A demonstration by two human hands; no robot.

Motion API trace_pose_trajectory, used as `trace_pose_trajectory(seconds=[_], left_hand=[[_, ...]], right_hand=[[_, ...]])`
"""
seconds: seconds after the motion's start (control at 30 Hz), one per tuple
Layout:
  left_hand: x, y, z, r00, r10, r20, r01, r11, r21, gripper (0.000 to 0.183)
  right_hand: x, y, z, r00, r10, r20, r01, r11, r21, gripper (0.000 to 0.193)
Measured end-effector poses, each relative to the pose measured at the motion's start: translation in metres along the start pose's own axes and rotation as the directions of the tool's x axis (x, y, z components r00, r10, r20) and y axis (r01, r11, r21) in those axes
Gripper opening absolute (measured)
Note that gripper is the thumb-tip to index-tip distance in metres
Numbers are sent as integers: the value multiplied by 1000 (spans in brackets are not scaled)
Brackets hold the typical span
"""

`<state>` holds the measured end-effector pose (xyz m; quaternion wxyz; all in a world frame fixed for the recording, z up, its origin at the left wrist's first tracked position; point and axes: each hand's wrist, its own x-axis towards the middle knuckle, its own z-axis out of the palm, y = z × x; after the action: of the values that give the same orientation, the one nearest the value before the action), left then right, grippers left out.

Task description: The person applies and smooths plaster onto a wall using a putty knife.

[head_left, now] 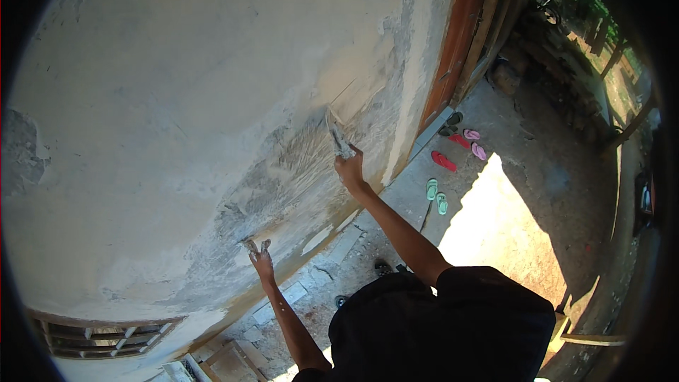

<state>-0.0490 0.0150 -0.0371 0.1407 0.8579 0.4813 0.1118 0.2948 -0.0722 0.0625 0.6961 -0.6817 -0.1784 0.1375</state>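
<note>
My right hand (350, 168) is closed around a plaster-smeared putty knife (341, 140). Its blade points up and lies against the wall (212, 64), at the upper end of a rough grey patch (283, 159) streaked with scrape marks. Lower and to the left, my left hand (262, 263) is raised close to the lower end of that patch. A small grey-smeared thing (250, 246) shows at its fingers, too small to make out. Pale spatters dot the left forearm.
A wooden door (456, 42) stands right of the wall. Several sandals, including a red one (443, 161) and a green one (431, 189), lie on the concrete floor (513, 127). At lower left is a barred window opening (102, 338); wooden boards (233, 362) lie below the wall.
</note>
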Motion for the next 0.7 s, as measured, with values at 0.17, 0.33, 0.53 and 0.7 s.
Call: trace_pose_trajectory(seconds=[0.17,0.33,0.53,0.7], left_hand=[[9,-17,9,694,626,-354,-299,699,650,41],[2,-25,6,654,589,-475,-353,793,497,51],[-2,1,-14,710,487,-508,-447,870,209,49],[-8,-18,-2,994,-102,25,76,532,-843,49]], right_hand=[[-100,46,44,945,-117,307,168,975,-146,43],[-85,-81,45,993,-116,-9,114,952,284,34],[-76,-45,140,947,-276,-164,286,957,47,32],[-195,-7,155,840,-414,352,541,692,-477,35]])
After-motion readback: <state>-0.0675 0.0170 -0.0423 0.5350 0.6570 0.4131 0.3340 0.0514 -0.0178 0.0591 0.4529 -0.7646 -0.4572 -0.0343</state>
